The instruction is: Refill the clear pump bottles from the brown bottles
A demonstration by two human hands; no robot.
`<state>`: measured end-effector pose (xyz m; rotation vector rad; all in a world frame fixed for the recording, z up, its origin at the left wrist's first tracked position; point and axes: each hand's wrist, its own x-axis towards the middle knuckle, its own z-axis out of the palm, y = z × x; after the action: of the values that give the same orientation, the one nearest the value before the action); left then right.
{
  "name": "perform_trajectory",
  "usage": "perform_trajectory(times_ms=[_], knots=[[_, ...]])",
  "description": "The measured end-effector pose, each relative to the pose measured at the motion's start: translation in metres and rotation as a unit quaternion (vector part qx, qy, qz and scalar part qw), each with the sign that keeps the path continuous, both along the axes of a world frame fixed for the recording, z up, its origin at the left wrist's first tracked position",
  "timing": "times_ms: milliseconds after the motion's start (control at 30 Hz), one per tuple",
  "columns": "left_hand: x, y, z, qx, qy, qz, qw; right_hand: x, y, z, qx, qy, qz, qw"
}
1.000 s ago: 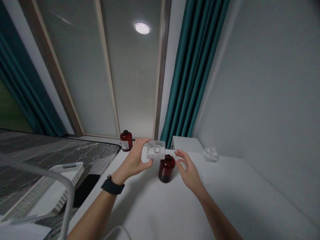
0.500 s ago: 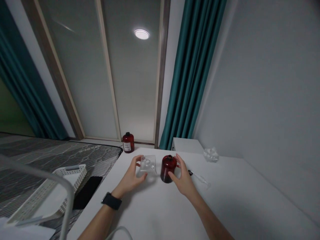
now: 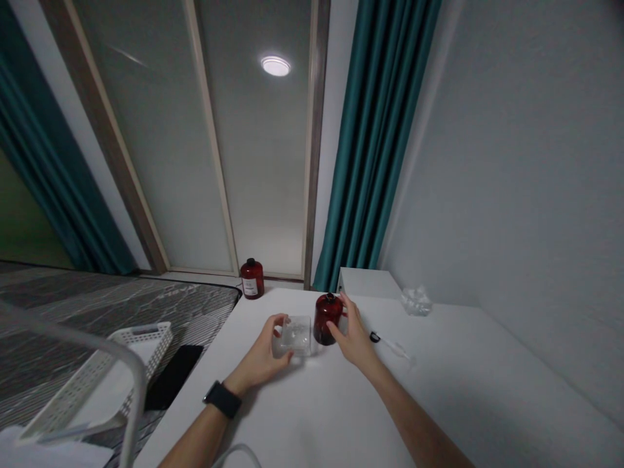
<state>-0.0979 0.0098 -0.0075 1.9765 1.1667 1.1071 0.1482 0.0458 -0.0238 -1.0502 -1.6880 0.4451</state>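
My left hand [image 3: 266, 351] has its thumb and fingers around the left side of a small clear square box [image 3: 296, 335] at the table's middle. Something clear shows inside the box, too faint to name. Just to the right stands an upright dark red bottle [image 3: 326, 320] with an open-looking neck. My right hand [image 3: 355, 335] grips that bottle from its right side, thumb in front, fingers partly hidden behind. A slim clear-and-white piece with a black end, perhaps a bottle pump [image 3: 390, 344], lies right of my right hand.
Another red bottle [image 3: 251, 279] with a white label and black cap stands at the table's far left corner. Crumpled clear plastic [image 3: 416, 301] lies near the wall. Left of the white table [image 3: 322, 416] are a white basket [image 3: 73, 396], a black flat object [image 3: 174, 377] and a grey curved tube [image 3: 134, 364].
The red bottle has moved slightly away from me, my right hand still on it. The clear box has come a little nearer and to the right with my left hand, and has tilted.
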Motion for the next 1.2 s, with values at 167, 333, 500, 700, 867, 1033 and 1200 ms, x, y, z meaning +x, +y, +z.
perform_trajectory(times_ms=[167,333,500,700,867,1033,1200], knots=[[0.002,-0.001,-0.001,-0.004,0.013,-0.022,1.000,-0.003,0.015,-0.002,-0.014,0.003,-0.009,1.000],[0.006,-0.003,-0.002,-0.009,0.034,-0.028,0.999,-0.005,0.014,0.000,-0.023,0.017,-0.005,1.000],[0.009,-0.005,-0.003,-0.008,0.044,-0.039,0.998,0.006,-0.002,0.001,-0.022,0.038,-0.014,0.999],[0.020,-0.010,-0.005,-0.024,0.057,-0.061,0.996,0.040,-0.025,-0.004,-0.003,-0.026,-0.037,0.999],[0.041,-0.010,-0.007,-0.029,0.062,-0.080,0.994,0.080,-0.034,-0.012,0.041,-0.078,-0.118,0.989],[0.066,-0.007,0.006,-0.029,0.089,-0.104,0.990,0.124,-0.029,-0.018,0.012,-0.107,-0.157,0.982],[0.082,-0.006,0.014,-0.026,0.086,-0.104,0.991,0.149,-0.018,-0.027,-0.023,-0.109,-0.174,0.978]])
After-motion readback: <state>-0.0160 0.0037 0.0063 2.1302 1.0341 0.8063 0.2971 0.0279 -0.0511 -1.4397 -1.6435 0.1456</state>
